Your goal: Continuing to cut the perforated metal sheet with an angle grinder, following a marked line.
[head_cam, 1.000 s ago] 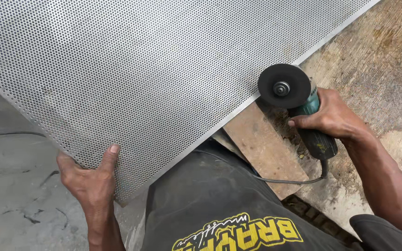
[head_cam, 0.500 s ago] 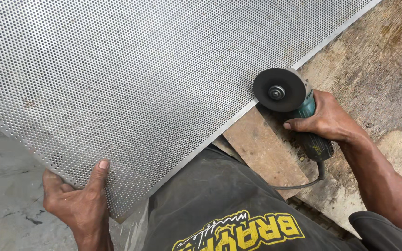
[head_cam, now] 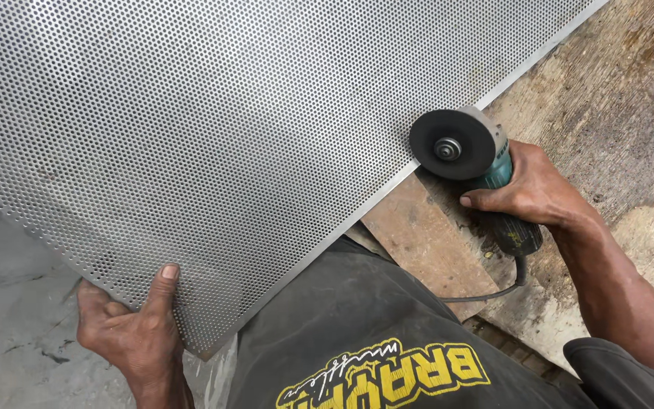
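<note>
- While we look down past our dark shirt, our left hand sits nearest us at the lower left, fingers curled under the near corner of the perforated metal sheet and the thumb pressed flat on top, so the hand is closed around that corner.
- That corner hangs out over the grey concrete floor with nothing under it, so in our judgement the left hand needs a firm, level hold to keep the sheet from flexing or chattering.
- Just right of our body, a reddish wooden board lies under the sheet's solid near border; we would keep the worked part of the edge resting over it.
- Farther right, our right hand is wrapped fully around the teal body of the angle grinder, its black cord looping back towards us.
- The grinder's dark disc meets the sheet's border strip, overlapping the last rows of holes; whether it is spinning we cannot tell.
- To do this well, we judge that we should hold the disc at a steady angle, press lightly, travel evenly along the border, and keep the cord and our shirt behind the wheel.
- Beyond, the sheet spreads far and left across a worn, stained worktop.
</note>
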